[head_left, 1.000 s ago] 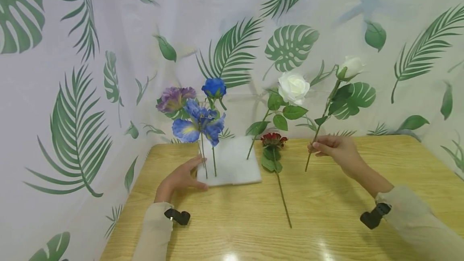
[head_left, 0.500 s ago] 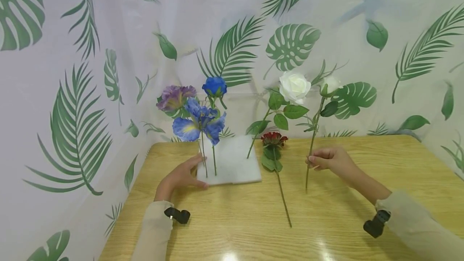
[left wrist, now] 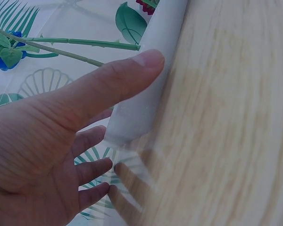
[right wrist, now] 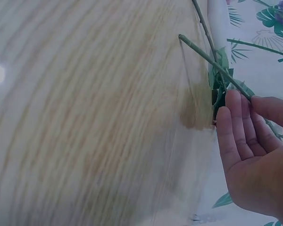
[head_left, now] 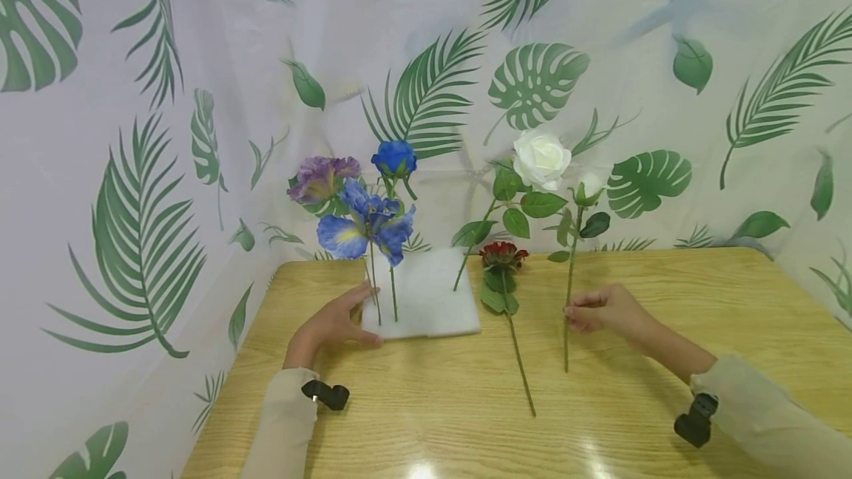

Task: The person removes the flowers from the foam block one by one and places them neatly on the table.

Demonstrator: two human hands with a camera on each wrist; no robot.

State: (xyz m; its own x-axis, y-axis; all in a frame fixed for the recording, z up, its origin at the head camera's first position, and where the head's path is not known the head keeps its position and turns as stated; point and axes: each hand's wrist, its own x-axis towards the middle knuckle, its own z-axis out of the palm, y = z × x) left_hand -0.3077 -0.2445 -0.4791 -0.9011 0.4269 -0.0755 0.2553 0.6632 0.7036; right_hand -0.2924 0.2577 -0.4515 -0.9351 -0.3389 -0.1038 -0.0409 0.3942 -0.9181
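My right hand point(head_left: 609, 313) pinches the green stem of a white rosebud point(head_left: 589, 187) between thumb and fingertips. The flower is upright, and the bare stem end point(right wrist: 193, 43) sticks out below the hand over the table. My left hand point(head_left: 336, 320) rests at the left edge of a white foam block point(head_left: 429, 309), its thumb point(left wrist: 127, 75) straight along the near side and its other fingers spread loosely. Standing in the block are a blue iris point(head_left: 366, 224), a blue rose point(head_left: 394, 160), a purple flower point(head_left: 322, 182) and an open white rose point(head_left: 542, 160).
A red flower point(head_left: 504, 256) with green leaves lies on the wooden table point(head_left: 426, 405), between the foam block and my right hand. Behind the table hangs a white cloth point(head_left: 266, 94) printed with green leaves.
My right hand has come down and slightly nearer with the rosebud, whose stem has turned from slanted to nearly vertical. The left hand stays at the foam block.
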